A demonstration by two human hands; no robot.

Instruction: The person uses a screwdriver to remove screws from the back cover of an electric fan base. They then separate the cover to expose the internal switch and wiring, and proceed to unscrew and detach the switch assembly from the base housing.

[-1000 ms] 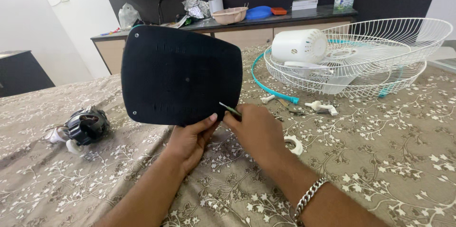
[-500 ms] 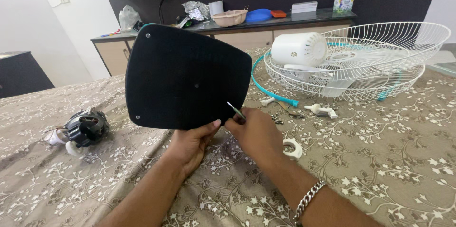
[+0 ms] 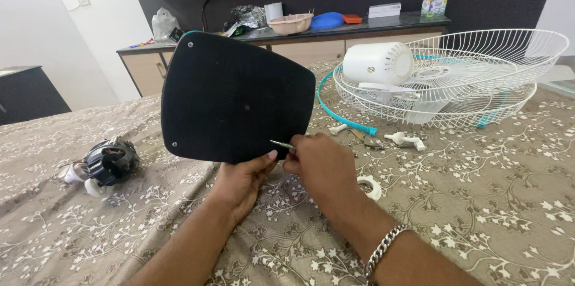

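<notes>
Head view shows the left hand (image 3: 239,181) gripping a black panel (image 3: 236,97) by its lower edge, held upright above the patterned bed (image 3: 479,202). Right hand (image 3: 320,163) pinches a thin screwdriver (image 3: 281,143), tip at the panel's five o'clock corner. White fan guards (image 3: 467,82) lie at two o'clock, a motor (image 3: 108,160) at nine.

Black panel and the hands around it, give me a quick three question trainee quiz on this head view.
1. True or false: the left hand holds the black panel upright by its lower edge.
2. What does the right hand pinch? A) a thin metal tool B) the white ring C) the fan motor
3. Fill in: the white motor cover lies inside the white wire ____.

Key
1. True; the thumb rests on its face.
2. A; its tip points at the panel's lower right corner.
3. Fan guard, far right on the patterned cloth.
</notes>
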